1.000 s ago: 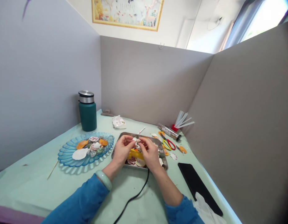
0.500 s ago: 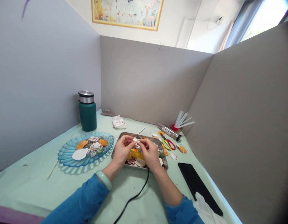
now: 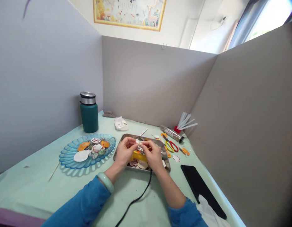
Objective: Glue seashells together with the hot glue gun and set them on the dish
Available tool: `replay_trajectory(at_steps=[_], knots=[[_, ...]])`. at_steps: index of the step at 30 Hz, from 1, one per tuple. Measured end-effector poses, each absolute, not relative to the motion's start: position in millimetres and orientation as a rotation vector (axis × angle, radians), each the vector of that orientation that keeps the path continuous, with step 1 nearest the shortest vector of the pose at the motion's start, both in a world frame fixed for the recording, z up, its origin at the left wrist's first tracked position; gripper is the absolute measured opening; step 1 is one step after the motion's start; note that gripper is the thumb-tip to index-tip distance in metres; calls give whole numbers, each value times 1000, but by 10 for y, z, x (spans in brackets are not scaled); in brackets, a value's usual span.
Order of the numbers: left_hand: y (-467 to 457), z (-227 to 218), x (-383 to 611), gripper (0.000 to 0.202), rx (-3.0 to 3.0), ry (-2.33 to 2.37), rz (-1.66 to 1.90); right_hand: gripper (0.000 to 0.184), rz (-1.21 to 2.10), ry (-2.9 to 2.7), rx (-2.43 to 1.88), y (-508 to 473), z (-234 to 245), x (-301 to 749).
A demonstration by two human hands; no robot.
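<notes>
Both my hands are over a metal tray (image 3: 119, 143) of shells near the middle of the table. My left hand (image 3: 124, 153) pinches a small white shell (image 3: 137, 142) with curled fingers. My right hand (image 3: 153, 155) is closed too, its fingertips meeting the same small piece; what it holds itself I cannot make out. Under the hands lies a yellow glue gun (image 3: 138, 155), its black cord (image 3: 134, 201) running toward me. More shells (image 3: 142, 165) lie in the tray's near part.
A blue glass plate (image 3: 67, 156) of shells sits left of the tray, a green flask (image 3: 89, 112) behind it. Scissors (image 3: 170, 145), a tube (image 3: 171, 133), a red cup of sticks (image 3: 181, 125) and a black phone (image 3: 200, 187) lie right. Grey partitions enclose the table.
My fingertips have drawn slightly closer together around the small shell. Nothing else has moved.
</notes>
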State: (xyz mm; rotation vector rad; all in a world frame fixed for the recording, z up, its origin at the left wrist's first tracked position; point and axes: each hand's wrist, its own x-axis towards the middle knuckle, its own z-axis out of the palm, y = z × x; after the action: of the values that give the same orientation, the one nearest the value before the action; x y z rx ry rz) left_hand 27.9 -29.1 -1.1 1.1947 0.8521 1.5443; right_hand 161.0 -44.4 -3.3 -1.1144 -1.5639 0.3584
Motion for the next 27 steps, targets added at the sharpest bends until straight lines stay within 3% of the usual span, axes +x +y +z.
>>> replay_trajectory(at_steps=[27], knots=[[-270,2,267,33,1057,860,1572,19,446,-1525,-1072,-429,-64,1592]])
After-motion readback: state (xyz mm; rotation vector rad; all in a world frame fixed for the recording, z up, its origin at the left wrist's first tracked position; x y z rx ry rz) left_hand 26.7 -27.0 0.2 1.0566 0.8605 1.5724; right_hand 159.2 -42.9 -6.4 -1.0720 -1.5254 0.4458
